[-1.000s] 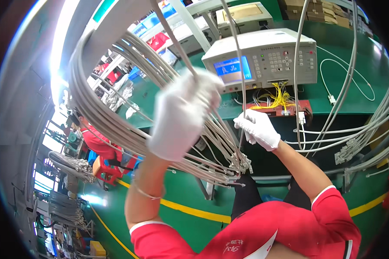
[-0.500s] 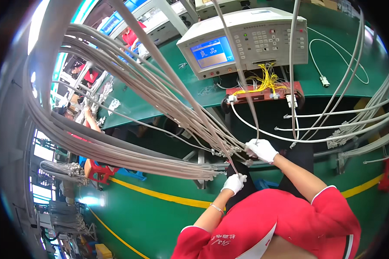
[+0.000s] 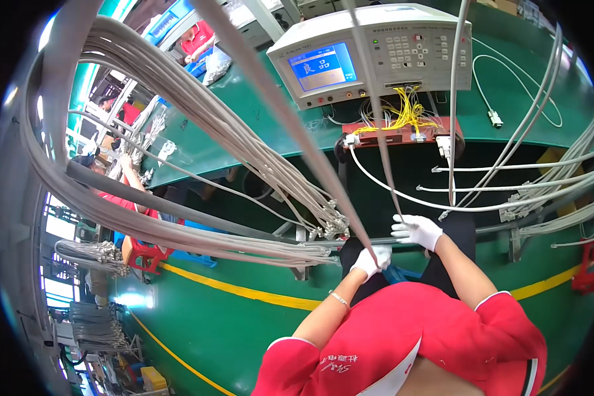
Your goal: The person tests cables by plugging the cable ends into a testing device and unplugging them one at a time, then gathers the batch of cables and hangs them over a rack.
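Observation:
My left hand (image 3: 372, 261), in a white glove, is closed around the lower end of a thick grey cable (image 3: 303, 142) that slants down from the upper left. To its right, my white-gloved right hand (image 3: 418, 232) pinches the end of another grey cable (image 3: 378, 112) at the thumb, while its other fingers reach out leftward. Left of both hands hangs a bundle of grey cables (image 3: 224, 125) with connector ends (image 3: 330, 221). Below it, a second bundle (image 3: 198, 239) lies along a rail.
A tester with a lit blue screen (image 3: 322, 66) stands on the green table (image 3: 244, 99). Yellow wires (image 3: 402, 115) join it to a red fixture (image 3: 389, 135) with white plugs. More cables (image 3: 541, 178) hang at right. Red stools (image 3: 142, 254) and co-workers (image 3: 195, 43) are at left.
My left hand has moved up and right with its cable, close to the right hand. My right hand has shifted slightly right, away from the bundle's connector ends, its fingers now more stretched.

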`<state>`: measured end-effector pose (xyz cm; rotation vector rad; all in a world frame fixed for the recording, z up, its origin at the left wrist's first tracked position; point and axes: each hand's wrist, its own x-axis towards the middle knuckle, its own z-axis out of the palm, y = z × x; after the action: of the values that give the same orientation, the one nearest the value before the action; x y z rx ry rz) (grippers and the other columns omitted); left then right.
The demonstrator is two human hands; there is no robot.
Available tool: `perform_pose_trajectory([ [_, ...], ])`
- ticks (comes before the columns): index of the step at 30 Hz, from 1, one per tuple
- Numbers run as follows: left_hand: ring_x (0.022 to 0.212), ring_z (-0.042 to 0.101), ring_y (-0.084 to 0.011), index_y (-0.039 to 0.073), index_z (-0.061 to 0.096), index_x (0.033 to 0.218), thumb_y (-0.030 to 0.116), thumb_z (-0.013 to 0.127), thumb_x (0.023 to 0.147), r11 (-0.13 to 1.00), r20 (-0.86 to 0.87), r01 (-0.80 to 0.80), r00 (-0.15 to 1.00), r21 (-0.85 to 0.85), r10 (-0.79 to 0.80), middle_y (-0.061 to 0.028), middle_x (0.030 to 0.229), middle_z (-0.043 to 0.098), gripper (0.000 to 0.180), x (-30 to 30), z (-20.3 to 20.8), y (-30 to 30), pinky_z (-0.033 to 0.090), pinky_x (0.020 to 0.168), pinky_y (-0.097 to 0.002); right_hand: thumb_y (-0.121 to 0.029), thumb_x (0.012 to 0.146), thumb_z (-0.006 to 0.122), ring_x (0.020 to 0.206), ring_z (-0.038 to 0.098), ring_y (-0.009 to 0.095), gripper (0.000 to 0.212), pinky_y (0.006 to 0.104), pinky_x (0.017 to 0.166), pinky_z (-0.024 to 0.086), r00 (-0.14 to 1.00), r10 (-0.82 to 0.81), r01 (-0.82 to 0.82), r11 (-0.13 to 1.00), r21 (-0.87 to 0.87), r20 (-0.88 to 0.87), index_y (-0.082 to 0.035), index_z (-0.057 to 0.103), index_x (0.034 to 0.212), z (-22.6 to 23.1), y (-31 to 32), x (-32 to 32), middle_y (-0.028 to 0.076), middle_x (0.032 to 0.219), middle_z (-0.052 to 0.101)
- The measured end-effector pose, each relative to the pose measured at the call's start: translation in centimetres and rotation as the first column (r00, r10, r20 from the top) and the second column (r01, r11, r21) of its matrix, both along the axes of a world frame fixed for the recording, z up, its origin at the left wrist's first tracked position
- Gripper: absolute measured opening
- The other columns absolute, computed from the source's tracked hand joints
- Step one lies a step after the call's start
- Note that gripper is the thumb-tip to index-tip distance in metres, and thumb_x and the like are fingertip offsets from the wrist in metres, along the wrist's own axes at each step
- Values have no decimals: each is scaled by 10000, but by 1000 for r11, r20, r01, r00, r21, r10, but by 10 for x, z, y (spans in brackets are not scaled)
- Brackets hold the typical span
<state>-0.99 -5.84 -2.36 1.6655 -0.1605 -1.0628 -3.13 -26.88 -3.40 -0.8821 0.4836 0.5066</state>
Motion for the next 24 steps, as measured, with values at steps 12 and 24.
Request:
perform_pose_trajectory([
  [12,379,334,-57,79,582,712,232,593,807,586,-22,-730,632,-352,774,10,524,445,181,143,129,-56,240,329,-189,-73,794,561,580,497,100,649,240,563,430,653,-5,628,562,-539,757,-152,277,1372,177,20,16,38,778,597],
  [24,361,322,-37,137,578,702,319,594,830,701,149,-611,706,-368,693,50,512,447,224,149,132,-87,224,337,-193,-247,914,454,799,549,82,288,228,700,457,495,-403,835,467,-292,770,-10,545,1050,134,-63,26,46,923,576],
])
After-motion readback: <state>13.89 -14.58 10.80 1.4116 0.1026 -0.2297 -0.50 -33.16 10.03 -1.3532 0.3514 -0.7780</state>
